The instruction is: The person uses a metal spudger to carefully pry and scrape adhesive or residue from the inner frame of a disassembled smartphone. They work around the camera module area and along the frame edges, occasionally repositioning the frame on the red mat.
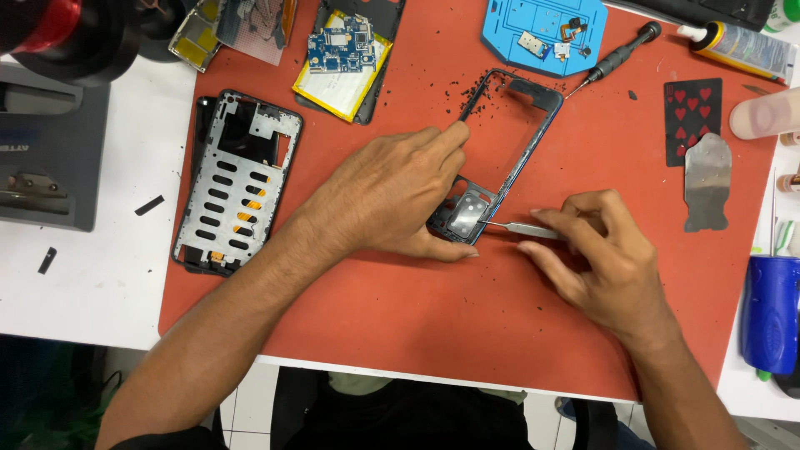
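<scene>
Nearest to us, our right hand (596, 250) pinches a slim metal tool (521, 228) between thumb and fingers, its tip touching the lower corner of a dark phone frame (508, 142). That frame lies tilted on the red work mat (467, 325), near the middle of the mat, with black crumbs of debris (467, 100) scattered around its upper end. Our left hand (392, 196) rests flat over the frame's left side, fingers spread, the index finger stretched along the upper left edge and the thumb pressed on the mat below the lower corner; it holds the frame down rather than closing round it.

To the left, a silver inner phone chassis (237, 183) lies half on the mat, half on the white table (92, 275). Above it we see a blue circuit board (340, 42) on a yellow battery. At the top sit a blue parts tray (542, 29) and a black screwdriver (621, 54). To the right lie a glue tube (742, 46), a black playing card (692, 112) with red hearts, and a thin metal pry sheet (707, 183) just below it. A blue cylinder (771, 312) sits at the far right edge.
</scene>
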